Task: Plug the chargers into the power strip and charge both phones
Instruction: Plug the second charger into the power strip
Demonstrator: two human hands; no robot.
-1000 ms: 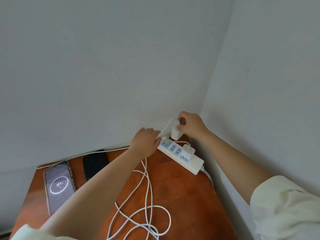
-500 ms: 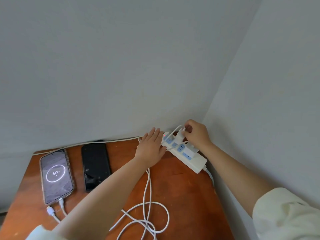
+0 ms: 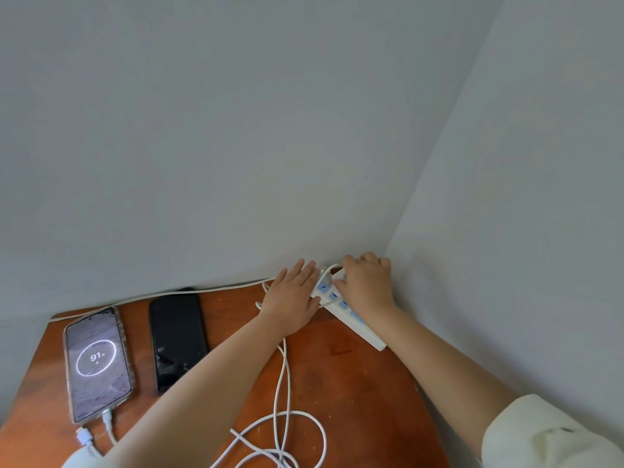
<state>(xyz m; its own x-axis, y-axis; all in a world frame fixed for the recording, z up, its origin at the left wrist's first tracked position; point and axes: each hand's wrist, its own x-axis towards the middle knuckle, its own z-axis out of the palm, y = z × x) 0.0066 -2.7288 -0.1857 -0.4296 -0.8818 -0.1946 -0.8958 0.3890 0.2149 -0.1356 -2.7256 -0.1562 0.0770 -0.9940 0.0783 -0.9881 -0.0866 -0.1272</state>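
Since a second ago, my right hand [image 3: 366, 285] has lowered the charger onto the power strip [image 3: 354, 320] in the far right corner of the tabletop [image 3: 354, 383]; its grip now closes over the charger, pressing down. My left hand [image 3: 292, 298] lies flat and unclenched on the strip's end, probably to steady it. One phone [image 3: 97, 363] shows 91; the dark phone [image 3: 177, 339] beside it awaits power.
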